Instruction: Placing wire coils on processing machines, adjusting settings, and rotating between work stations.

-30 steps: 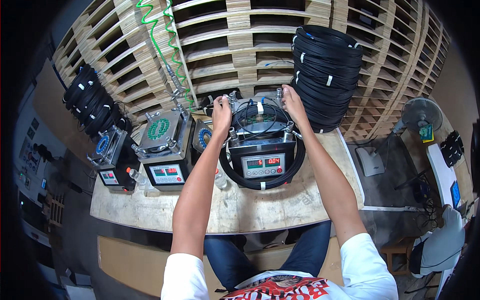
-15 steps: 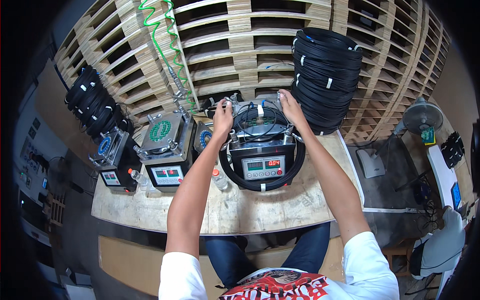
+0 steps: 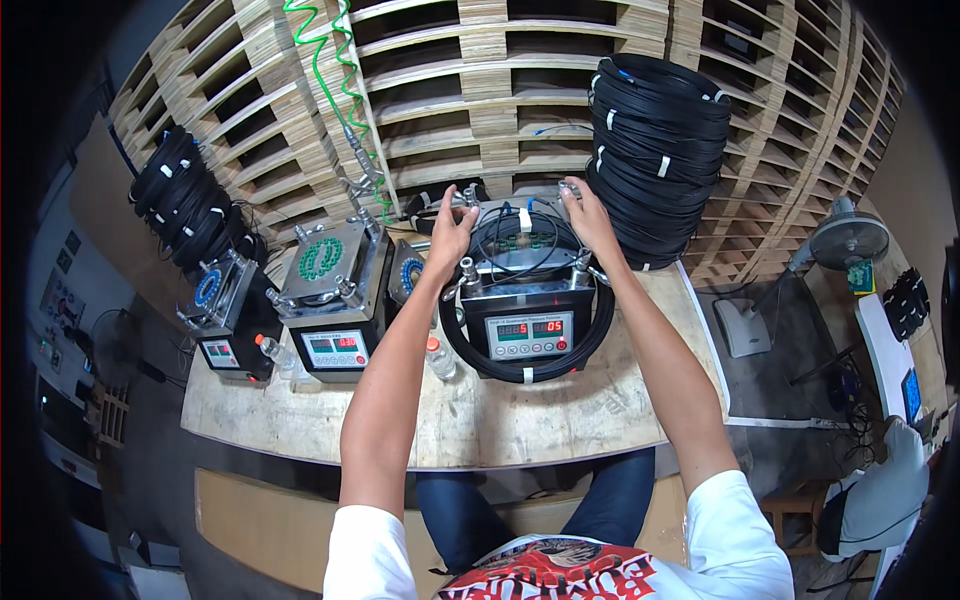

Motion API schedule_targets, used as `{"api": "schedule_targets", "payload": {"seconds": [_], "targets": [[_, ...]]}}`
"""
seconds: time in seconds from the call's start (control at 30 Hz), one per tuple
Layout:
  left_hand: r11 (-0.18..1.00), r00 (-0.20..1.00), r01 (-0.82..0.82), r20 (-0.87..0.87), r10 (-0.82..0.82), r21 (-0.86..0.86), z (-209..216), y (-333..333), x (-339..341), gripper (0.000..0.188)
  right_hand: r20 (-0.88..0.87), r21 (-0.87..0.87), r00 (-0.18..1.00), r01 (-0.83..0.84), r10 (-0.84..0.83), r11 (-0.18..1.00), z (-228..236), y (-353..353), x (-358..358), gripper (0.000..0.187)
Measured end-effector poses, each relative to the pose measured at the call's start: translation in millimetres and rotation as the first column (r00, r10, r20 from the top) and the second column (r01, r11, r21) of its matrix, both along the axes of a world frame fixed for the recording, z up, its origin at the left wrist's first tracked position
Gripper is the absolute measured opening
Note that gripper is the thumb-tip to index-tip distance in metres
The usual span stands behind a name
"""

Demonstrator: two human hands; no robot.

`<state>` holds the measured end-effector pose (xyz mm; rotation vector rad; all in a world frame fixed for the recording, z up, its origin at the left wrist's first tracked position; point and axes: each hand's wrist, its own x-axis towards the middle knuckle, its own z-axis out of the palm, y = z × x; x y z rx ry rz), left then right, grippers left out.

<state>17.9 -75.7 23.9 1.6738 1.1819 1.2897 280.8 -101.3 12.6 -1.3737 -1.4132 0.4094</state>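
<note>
Stacked wooden pallets (image 3: 470,90) back a worn wooden workbench (image 3: 450,420). On it, a black cable coil (image 3: 528,370) rings a grey test machine (image 3: 525,320). Left hand (image 3: 450,235) pinches a thin cable end above the machine's top; right hand (image 3: 588,215) pinches another, just beside the tall coil stack (image 3: 660,150).

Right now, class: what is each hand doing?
Left hand: fingers closed on the machine's rear left clamp.
Right hand: fingers closed on the rear right clamp.
</note>
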Motion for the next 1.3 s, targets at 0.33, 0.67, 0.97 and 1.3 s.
{"api": "schedule_targets", "payload": {"seconds": [0.33,0.67,0.97,1.3], "targets": [[0.999,0.996,-0.050,-0.076,0.049,-0.007,3,-2,-4,0.073,-0.058,0.013,0.996,-0.063,0.063,0.998,8,-7,-2,0.039],[0.993,0.998,-0.050,-0.018,0.052,0.107,-7,2,-7,0.074,-0.017,0.018,1.000,-0.019,0.020,1.000,8,-9,-5,0.045],[0.997,0.997,-0.072,-0.030,0.072,-0.008,-7,4,-6,0.064,-0.045,-0.030,0.998,-0.032,0.031,0.999,12,-14,-7,0.045],[0.990,0.992,-0.119,-0.025,0.122,0.081,-17,10,-7,0.071,-0.129,0.085,0.988,-0.077,0.088,0.993,-3,2,3,0.042]]}}
